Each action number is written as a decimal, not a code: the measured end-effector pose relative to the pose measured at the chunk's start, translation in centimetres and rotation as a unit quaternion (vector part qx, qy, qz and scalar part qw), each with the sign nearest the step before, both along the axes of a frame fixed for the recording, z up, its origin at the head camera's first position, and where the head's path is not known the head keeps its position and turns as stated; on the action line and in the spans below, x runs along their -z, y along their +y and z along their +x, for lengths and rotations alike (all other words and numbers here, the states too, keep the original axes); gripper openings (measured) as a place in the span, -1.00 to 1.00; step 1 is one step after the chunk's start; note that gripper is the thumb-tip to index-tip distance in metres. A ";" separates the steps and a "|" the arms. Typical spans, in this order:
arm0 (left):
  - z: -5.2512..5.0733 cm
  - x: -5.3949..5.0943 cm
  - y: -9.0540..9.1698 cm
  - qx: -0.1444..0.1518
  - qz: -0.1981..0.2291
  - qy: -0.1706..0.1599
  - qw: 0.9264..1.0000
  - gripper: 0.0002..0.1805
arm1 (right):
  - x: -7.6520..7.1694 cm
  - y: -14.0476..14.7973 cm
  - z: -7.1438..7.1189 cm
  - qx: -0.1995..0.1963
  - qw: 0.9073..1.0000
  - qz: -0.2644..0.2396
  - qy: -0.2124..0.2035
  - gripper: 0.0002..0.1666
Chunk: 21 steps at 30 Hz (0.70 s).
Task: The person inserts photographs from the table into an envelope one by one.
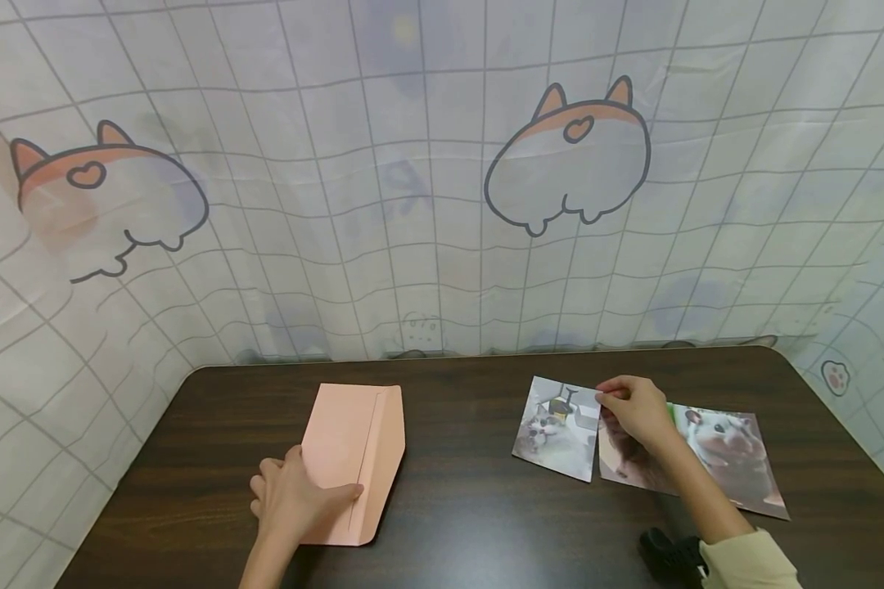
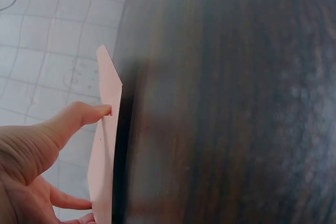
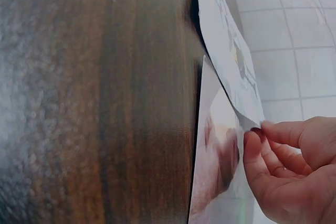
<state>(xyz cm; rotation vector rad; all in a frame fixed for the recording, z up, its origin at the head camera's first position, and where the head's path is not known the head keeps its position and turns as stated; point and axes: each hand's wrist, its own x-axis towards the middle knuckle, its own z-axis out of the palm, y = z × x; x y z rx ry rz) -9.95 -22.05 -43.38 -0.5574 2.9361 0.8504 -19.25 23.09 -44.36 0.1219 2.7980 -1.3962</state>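
A pink envelope [image 1: 339,433] lies on the left half of the dark table, its flap side to the right. My left hand [image 1: 290,499] holds it by its left and lower part, thumb across the front; the left wrist view shows thumb and fingers on the envelope [image 2: 107,150]. At the right, my right hand [image 1: 641,413] pinches the upper right corner of a cat photo [image 1: 556,429]. In the right wrist view that photo [image 3: 231,45] is tilted up at the pinched corner. Beside it, partly under my hand, is a brownish photo [image 1: 622,458].
A photo of a hamster-like animal [image 1: 729,458] lies at the right, against the brownish one. The brown table [image 1: 457,507] meets a white gridded curtain [image 1: 442,204] with cartoon drawings behind it. Something black [image 1: 670,556] is at the right wrist near the sleeve.
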 end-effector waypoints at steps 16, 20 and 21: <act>0.2 -0.5 0.2 0.005 0.009 0.019 1.000 0.25 | -0.7 -0.2 0.5 -0.003 0.989 -0.144 -0.041 -0.64; 0.2 -0.5 0.3 0.013 0.000 0.026 1.000 0.24 | -0.8 -0.1 0.5 -0.006 0.985 -0.163 -0.054 -0.63; 0.2 -0.5 0.3 0.015 -0.002 0.027 1.000 0.24 | -0.8 -0.1 0.5 -0.007 0.984 -0.166 -0.057 -0.63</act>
